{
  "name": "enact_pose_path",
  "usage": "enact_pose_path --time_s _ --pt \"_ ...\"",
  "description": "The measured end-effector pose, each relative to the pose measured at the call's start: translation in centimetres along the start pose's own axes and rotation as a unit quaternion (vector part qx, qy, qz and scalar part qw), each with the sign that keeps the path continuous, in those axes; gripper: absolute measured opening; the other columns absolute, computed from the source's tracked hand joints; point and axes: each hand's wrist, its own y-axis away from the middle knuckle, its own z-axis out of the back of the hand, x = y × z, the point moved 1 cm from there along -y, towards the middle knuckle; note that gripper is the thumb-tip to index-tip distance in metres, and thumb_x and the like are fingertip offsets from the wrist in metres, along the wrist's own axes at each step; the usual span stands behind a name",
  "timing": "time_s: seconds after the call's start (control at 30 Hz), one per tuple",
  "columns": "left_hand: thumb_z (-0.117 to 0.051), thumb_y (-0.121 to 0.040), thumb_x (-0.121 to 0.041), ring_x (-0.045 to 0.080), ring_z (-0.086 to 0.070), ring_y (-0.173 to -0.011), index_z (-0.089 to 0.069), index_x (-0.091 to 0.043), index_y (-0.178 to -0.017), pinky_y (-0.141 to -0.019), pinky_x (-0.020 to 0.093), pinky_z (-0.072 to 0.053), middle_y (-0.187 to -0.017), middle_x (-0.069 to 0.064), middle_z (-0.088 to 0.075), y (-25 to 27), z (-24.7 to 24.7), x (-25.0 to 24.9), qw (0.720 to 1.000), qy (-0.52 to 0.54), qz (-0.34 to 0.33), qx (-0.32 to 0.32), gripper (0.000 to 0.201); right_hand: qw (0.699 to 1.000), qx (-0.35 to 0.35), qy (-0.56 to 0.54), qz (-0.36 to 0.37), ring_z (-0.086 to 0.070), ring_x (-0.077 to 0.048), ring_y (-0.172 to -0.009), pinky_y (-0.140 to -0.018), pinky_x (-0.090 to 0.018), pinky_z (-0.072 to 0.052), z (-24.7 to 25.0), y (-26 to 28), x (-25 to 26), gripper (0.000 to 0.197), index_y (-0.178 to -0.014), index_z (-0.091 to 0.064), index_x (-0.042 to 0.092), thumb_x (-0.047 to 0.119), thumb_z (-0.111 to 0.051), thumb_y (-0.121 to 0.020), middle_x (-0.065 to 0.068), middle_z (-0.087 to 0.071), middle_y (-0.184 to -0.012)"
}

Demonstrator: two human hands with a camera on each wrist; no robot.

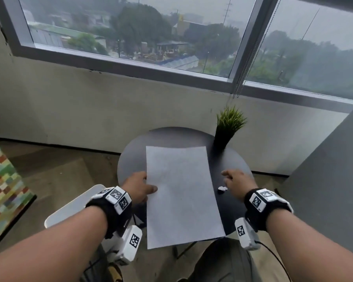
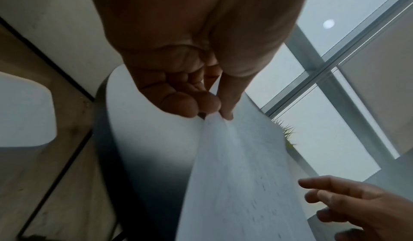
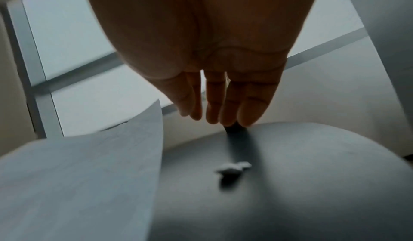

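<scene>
A white sheet of paper (image 1: 181,194) is held above a small round black table (image 1: 234,163), its near edge hanging past the table's front. My left hand (image 1: 140,187) pinches the sheet's left edge, thumb on top and fingers beneath; the left wrist view shows that pinch on the paper (image 2: 241,174). My right hand (image 1: 235,183) hovers over the table to the right of the sheet with straight, relaxed fingers (image 3: 225,101) and holds nothing. A small crumpled white scrap (image 1: 222,189) lies on the table just below that hand, also seen as the scrap (image 3: 233,168) in the right wrist view.
A small potted grass plant (image 1: 225,131) in a black pot stands at the table's back right. A white chair seat (image 1: 77,204) is at the left. A wall with a wide window (image 1: 151,37) rises behind, a grey wall (image 1: 324,190) at the right.
</scene>
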Motion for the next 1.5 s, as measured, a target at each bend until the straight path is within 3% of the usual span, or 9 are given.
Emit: enact_pose_path --time_s 0.2,0.33,0.5,0.67,0.77,0.83,1.0,1.3,1.5 --pt "-0.082 -0.083 -0.023 0.03 -0.067 -0.096 -0.033 -0.02 -0.15 -0.073 0.035 -0.057 -0.123 0.009 -0.062 0.0 -0.9 1.4 0.992 -0.108 0.059 -0.006 0.084 0.992 0.032 0.121 -0.003 -0.048 -0.031 -0.118 -0.101 -0.036 -0.042 -4.5 -0.1 -2.5 0.04 -0.132 -0.053 0.034 0.026 -0.049 -0.092 -0.003 -0.045 -0.127" --pt "-0.077 -0.079 -0.053 0.029 -0.028 -0.147 -0.009 -0.043 -0.159 -0.113 0.047 -0.038 -0.158 0.004 -0.022 0.2 -0.9 1.8 0.941 -0.337 -0.032 0.019 0.105 0.992 0.02 0.118 -0.024 -0.052 -0.031 -0.114 -0.096 -0.035 -0.043 -4.4 -0.9 -2.8 0.022 -0.113 -0.061 0.02 0.028 -0.054 -0.093 -0.007 -0.051 -0.121" --pt "-0.056 -0.08 -0.079 0.026 0.009 -0.157 -0.003 -0.042 -0.16 -0.121 0.062 -0.009 -0.17 -0.008 0.012 0.4 -2.2 2.7 0.881 -0.456 -0.047 0.113 0.104 0.993 -0.035 -0.084 -0.074 -0.058 -0.032 -0.095 -0.078 -0.034 -0.043 -1.6 -0.1 0.9 0.016 -0.082 -0.06 0.016 0.02 -0.052 -0.095 -0.015 -0.066 -0.099" --pt "-0.054 -0.08 -0.082 0.028 0.01 -0.156 -0.001 -0.042 -0.16 -0.119 0.065 -0.008 -0.17 -0.01 0.013 0.3 -2.5 2.6 0.876 -0.466 -0.045 0.117 0.104 0.735 0.267 -0.623 -0.013 -0.064 -0.03 -0.093 -0.074 -0.039 -0.052 -5.3 6.9 10.2 0.006 -0.093 -0.059 0.007 0.01 -0.054 -0.095 -0.014 -0.067 -0.105" --pt "-0.055 -0.081 -0.081 0.028 0.01 -0.156 -0.002 -0.043 -0.16 -0.118 0.068 -0.006 -0.17 -0.01 0.014 0.4 -2.2 2.5 0.873 -0.47 -0.047 0.122 0.102 0.71 0.342 -0.615 -0.037 -0.065 -0.032 -0.096 -0.078 -0.04 -0.054 -8.9 8.2 10.5 0.011 -0.098 -0.058 0.002 0.011 -0.053 -0.095 -0.018 -0.066 -0.105" --pt "-0.055 -0.08 -0.082 0.027 0.012 -0.156 -0.001 -0.044 -0.16 -0.118 0.069 -0.002 -0.169 -0.011 0.015 0.6 -2.0 2.6 0.876 -0.462 -0.043 0.129 0.103 0.704 0.24 -0.658 -0.116 -0.068 -0.031 -0.09 -0.071 -0.036 -0.054 -8.9 6.9 9.0 0.01 -0.093 -0.059 0.006 0.008 -0.05 -0.096 -0.016 -0.066 -0.104" --pt "-0.056 -0.077 -0.084 0.028 0.012 -0.156 -0.006 -0.044 -0.16 -0.119 0.069 0.002 -0.17 -0.008 0.008 0.8 -2.0 2.6 0.87 -0.466 -0.08 0.136 0.104 0.744 -0.138 -0.631 -0.171 -0.056 -0.016 -0.064 -0.055 -0.029 -0.048 -4.6 3.1 3.4 0.012 -0.096 -0.056 0.016 0.007 -0.048 -0.096 -0.005 -0.059 -0.084" --pt "-0.061 -0.08 -0.078 0.019 0.015 -0.156 -0.003 -0.036 -0.162 -0.123 0.062 0.001 -0.17 -0.009 0.01 -0.5 -2.1 1.4 0.896 -0.421 -0.094 0.109 0.109 0.922 0.068 -0.378 0.034 -0.06 -0.017 -0.064 -0.064 -0.035 -0.054 -4.0 2.6 8.3 0.018 -0.11 -0.063 0.01 0.017 -0.062 -0.094 -0.009 -0.066 -0.079" --pt "-0.059 -0.061 -0.094 0.028 0.018 -0.155 0.01 -0.035 -0.16 -0.118 0.071 0.0 -0.169 -0.009 0.02 -1.8 -2.1 2.0 0.857 -0.485 -0.077 0.159 0.135 0.979 0.107 -0.076 0.156 -0.064 -0.015 -0.077 -0.069 -0.027 -0.05 -5.8 0.9 11.9 0.012 -0.092 -0.06 0.024 0.035 -0.063 -0.089 0.005 -0.071 -0.081"
